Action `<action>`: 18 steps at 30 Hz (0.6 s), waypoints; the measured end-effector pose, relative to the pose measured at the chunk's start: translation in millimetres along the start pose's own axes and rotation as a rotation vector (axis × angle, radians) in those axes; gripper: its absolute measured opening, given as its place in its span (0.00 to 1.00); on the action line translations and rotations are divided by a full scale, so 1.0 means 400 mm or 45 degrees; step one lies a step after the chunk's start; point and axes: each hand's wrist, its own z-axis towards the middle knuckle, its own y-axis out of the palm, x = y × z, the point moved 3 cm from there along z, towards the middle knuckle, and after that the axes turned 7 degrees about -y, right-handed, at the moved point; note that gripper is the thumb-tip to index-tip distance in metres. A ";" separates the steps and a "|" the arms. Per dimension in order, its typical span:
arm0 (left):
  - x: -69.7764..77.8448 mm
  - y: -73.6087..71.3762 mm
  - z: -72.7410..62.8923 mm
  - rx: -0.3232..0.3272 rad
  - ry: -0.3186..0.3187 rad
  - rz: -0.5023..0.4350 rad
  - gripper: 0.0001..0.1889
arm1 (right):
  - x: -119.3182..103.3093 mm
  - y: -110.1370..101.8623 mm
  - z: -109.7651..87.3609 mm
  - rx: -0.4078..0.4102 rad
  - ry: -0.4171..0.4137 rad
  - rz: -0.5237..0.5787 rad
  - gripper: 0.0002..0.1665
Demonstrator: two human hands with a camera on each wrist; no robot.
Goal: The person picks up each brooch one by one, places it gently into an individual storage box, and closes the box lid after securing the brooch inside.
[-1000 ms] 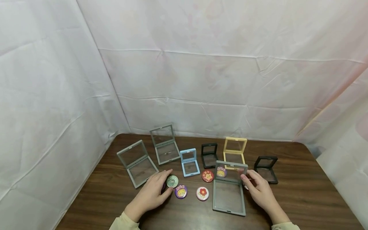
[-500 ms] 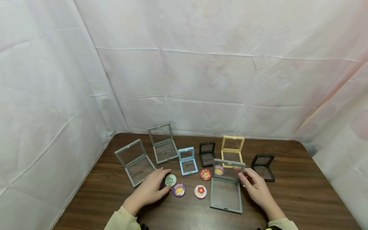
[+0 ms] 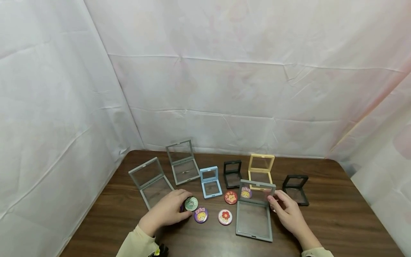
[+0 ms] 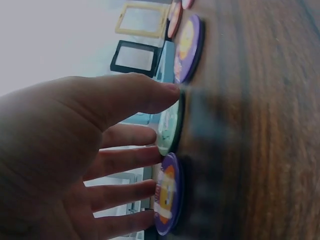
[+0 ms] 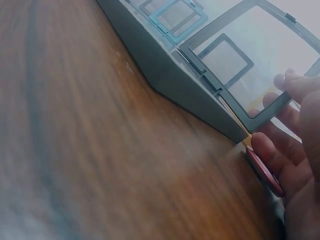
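Note:
At the left, my left hand pinches a round green button badge between thumb and fingers. A purple badge lies under its other fingertips, mostly hidden in the head view. Another purple badge with a yellow character is just right of the thumb. My right hand grips the right edge of the raised lid of a large grey display frame, thumb in front and fingers behind. A red-rimmed badge lies beside those fingers.
Farther back stand two opened grey frames, a blue frame, a black frame, a yellow frame and a second black frame. A red badge and a flower badge lie mid-table.
My left fingers have drawn in closer around the green badge. The right hand stays on the grey frame's lid. The head view has shifted slightly.

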 end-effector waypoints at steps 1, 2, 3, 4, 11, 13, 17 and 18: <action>0.002 0.001 0.001 0.013 0.004 0.008 0.27 | 0.001 -0.002 0.001 0.000 0.000 0.005 0.12; 0.003 0.001 0.003 0.023 0.007 0.017 0.27 | 0.002 -0.004 0.001 -0.002 -0.002 0.000 0.12; 0.004 0.002 0.004 0.029 0.007 0.021 0.27 | 0.003 -0.006 0.002 -0.004 -0.004 0.001 0.13; 0.004 0.004 0.004 0.030 0.003 0.026 0.27 | 0.004 -0.007 0.003 -0.006 -0.003 0.000 0.12; 0.000 0.004 0.003 0.031 -0.012 0.042 0.28 | 0.003 -0.003 0.001 -0.021 -0.007 0.019 0.12; -0.001 0.003 0.003 0.046 -0.014 0.056 0.27 | 0.001 -0.001 0.001 -0.021 -0.034 0.038 0.12; -0.005 0.005 0.007 0.064 -0.017 0.086 0.26 | 0.000 0.000 0.002 -0.010 -0.085 0.056 0.13; -0.005 0.006 0.009 0.065 -0.019 0.093 0.25 | 0.001 0.000 0.003 -0.008 -0.091 0.051 0.12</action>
